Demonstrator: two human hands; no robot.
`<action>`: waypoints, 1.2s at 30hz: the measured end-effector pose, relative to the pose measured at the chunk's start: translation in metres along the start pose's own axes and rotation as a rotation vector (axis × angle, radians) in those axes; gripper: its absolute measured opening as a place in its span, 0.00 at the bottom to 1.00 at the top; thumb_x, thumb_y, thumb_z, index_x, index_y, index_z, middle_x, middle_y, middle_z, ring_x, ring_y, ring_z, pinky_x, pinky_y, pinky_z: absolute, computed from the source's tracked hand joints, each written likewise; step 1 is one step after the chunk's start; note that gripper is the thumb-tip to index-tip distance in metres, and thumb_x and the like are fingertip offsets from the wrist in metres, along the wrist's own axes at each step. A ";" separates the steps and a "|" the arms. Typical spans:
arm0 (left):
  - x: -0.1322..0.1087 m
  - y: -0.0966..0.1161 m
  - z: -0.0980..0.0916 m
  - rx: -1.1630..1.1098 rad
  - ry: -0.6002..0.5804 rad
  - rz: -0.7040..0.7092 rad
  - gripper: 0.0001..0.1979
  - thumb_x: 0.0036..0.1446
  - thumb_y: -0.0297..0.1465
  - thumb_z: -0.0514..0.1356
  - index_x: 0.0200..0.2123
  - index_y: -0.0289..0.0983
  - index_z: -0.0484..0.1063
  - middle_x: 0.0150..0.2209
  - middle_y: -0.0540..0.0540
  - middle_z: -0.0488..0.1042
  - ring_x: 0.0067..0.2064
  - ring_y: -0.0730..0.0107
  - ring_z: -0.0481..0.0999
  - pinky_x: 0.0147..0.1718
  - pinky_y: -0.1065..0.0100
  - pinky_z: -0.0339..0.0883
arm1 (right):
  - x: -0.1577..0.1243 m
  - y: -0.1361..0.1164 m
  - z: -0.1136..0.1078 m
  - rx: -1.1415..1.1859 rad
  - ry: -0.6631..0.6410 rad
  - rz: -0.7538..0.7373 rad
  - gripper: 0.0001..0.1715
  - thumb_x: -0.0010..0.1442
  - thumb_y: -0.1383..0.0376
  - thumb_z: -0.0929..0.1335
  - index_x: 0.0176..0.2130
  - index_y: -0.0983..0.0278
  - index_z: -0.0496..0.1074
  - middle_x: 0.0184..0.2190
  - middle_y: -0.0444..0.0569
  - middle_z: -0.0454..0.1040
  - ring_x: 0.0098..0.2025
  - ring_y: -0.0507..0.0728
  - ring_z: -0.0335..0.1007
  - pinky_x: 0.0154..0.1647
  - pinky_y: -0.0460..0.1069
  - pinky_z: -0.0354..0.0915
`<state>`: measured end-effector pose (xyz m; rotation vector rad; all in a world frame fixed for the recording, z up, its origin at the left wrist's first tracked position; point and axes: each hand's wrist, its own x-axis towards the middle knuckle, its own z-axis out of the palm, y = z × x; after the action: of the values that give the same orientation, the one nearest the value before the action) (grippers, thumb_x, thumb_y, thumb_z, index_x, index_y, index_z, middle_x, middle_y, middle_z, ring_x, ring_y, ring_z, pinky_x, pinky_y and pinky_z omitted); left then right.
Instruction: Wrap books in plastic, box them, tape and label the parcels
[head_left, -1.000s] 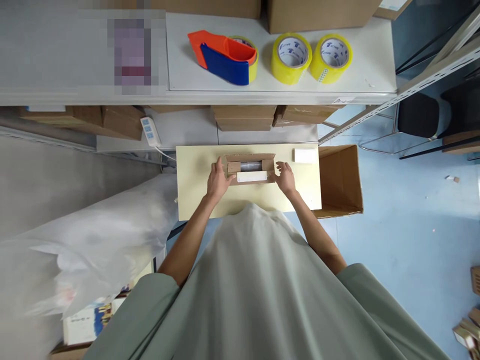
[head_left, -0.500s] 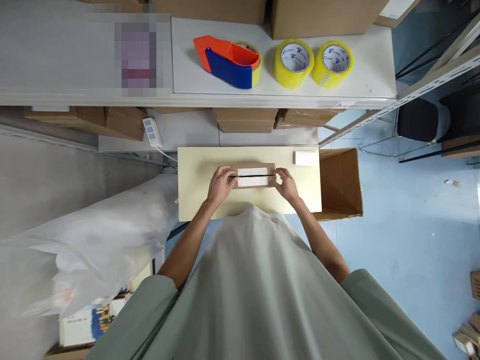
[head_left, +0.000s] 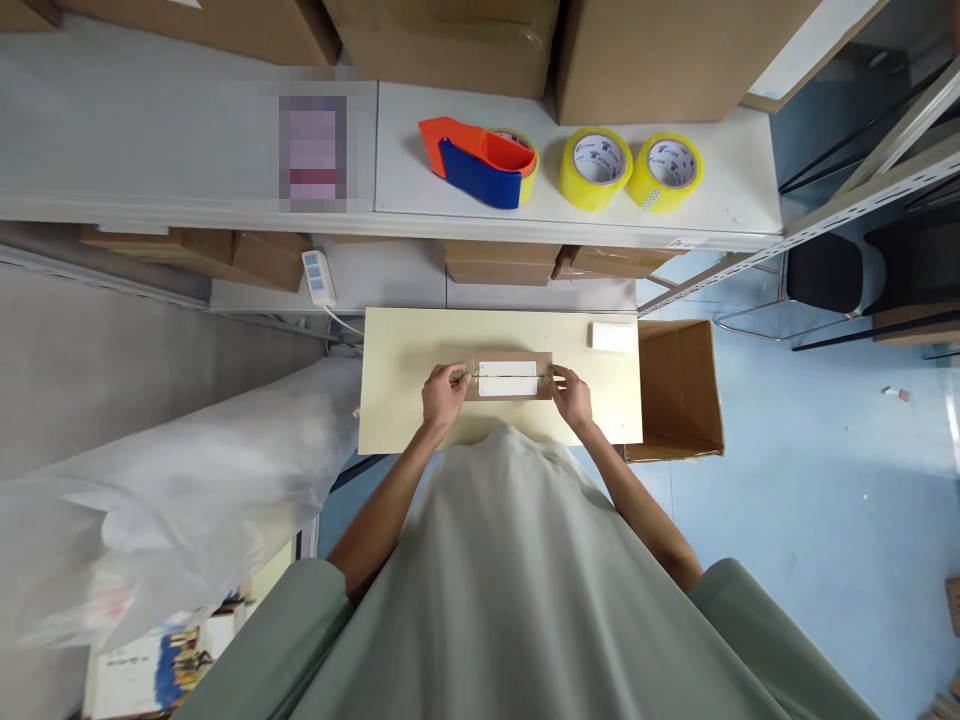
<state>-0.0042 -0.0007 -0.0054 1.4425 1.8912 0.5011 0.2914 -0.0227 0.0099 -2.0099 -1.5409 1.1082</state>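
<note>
A small brown cardboard box (head_left: 471,391) lies on the cream tabletop in front of me, a white label on each side of its lengthwise seam. The two top flaps meet almost edge to edge, leaving a thin dark line. At the box's left end, my left hand (head_left: 444,397) is closed, thumb and fingers pinching by the seam. My right hand (head_left: 572,398) grips the opposite end, its fingertips bent over the corner near the seam. What lies inside the box is hidden.
A small white box (head_left: 612,337) sits at the table's back right. An open carton (head_left: 679,385) stands right of the table (head_left: 405,425). On the shelf are an orange-blue tape dispenser (head_left: 480,170) and yellow tape rolls (head_left: 596,168). A plastic bag (head_left: 247,450) bulges at left.
The dark gap between the box's top flaps has narrowed to a thin line as the flaps came down together. Both hands stay at the box ends. The whole view has shifted slightly.
</note>
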 end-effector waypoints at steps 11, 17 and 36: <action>-0.017 -0.017 0.006 -0.061 -0.011 -0.045 0.03 0.66 0.28 0.69 0.41 0.42 0.83 0.51 0.42 0.86 0.39 0.61 0.88 0.55 0.57 0.83 | 0.002 0.007 0.005 -0.032 0.010 0.132 0.06 0.73 0.60 0.72 0.44 0.56 0.82 0.50 0.53 0.91 0.48 0.65 0.91 0.55 0.59 0.84; 0.000 -0.015 0.004 -0.033 -0.040 -0.051 0.03 0.65 0.29 0.68 0.41 0.40 0.83 0.54 0.42 0.86 0.39 0.62 0.87 0.53 0.58 0.82 | 0.020 -0.010 -0.004 -0.185 -0.067 0.150 0.05 0.72 0.66 0.72 0.42 0.58 0.82 0.48 0.50 0.91 0.49 0.62 0.91 0.53 0.53 0.80; 0.061 0.114 -0.099 -0.278 0.367 0.479 0.08 0.70 0.33 0.62 0.43 0.43 0.83 0.60 0.40 0.83 0.63 0.52 0.83 0.69 0.47 0.75 | 0.107 -0.238 -0.084 -0.450 0.319 -0.677 0.24 0.82 0.60 0.67 0.69 0.68 0.73 0.66 0.64 0.79 0.67 0.68 0.78 0.70 0.59 0.71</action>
<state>-0.0066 0.1027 0.1206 1.6939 1.6393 1.2786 0.2145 0.1692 0.1900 -1.5676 -2.1678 0.1810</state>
